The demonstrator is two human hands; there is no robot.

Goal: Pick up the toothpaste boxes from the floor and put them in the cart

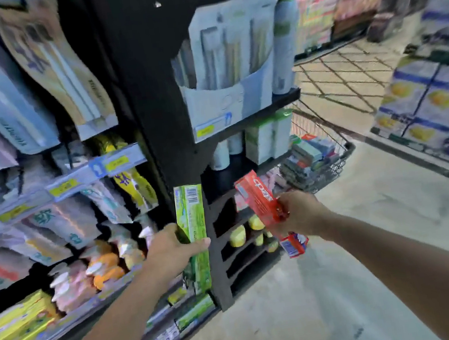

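My left hand [171, 253] grips a green toothpaste box [191, 218], held upright in front of the black shelf post. My right hand [299, 214] grips a red toothpaste box [260, 201], tilted with its top end leaning left. Both boxes are raised at mid height, well off the floor. The wire shopping cart [324, 125] stands farther ahead to the right, behind the shelf end, with several boxes [308, 157] stacked inside it. The view is blurred.
A black shelf unit [169, 119] filled with toothbrush packs and toothpaste runs along the left. Stacked cartons [434, 97] line the right side of the aisle. Pale concrete floor [360, 251] lies between them, leading to the cart.
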